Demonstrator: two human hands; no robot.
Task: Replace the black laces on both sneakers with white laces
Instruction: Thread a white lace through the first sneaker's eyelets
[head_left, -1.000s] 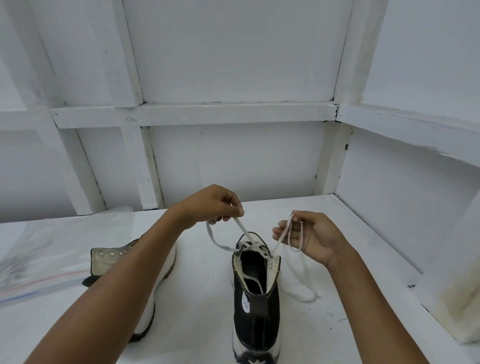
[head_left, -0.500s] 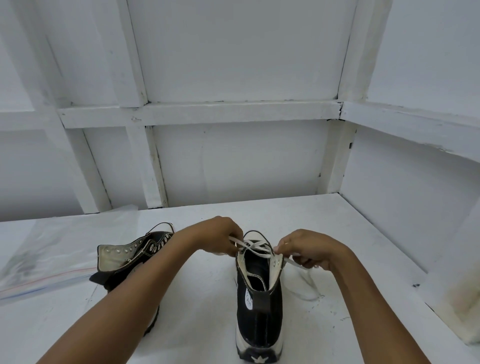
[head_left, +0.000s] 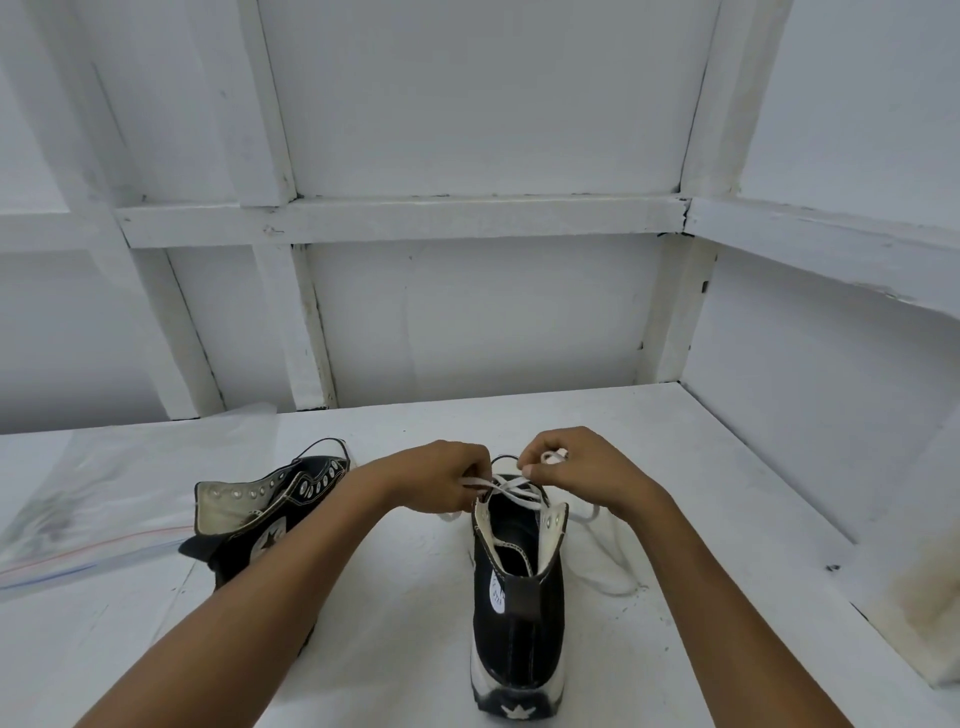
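Where white walls (head_left: 467, 312) meet, white tabletop (head_left: 400, 634), sneaker (head_left: 519, 623), lace (head_left: 511, 484)

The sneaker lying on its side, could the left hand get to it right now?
Probably yes. The sneaker lying on its side is just beside the left hand, with nothing between. But that hand is pinching the white lace, so it would have to let go first.
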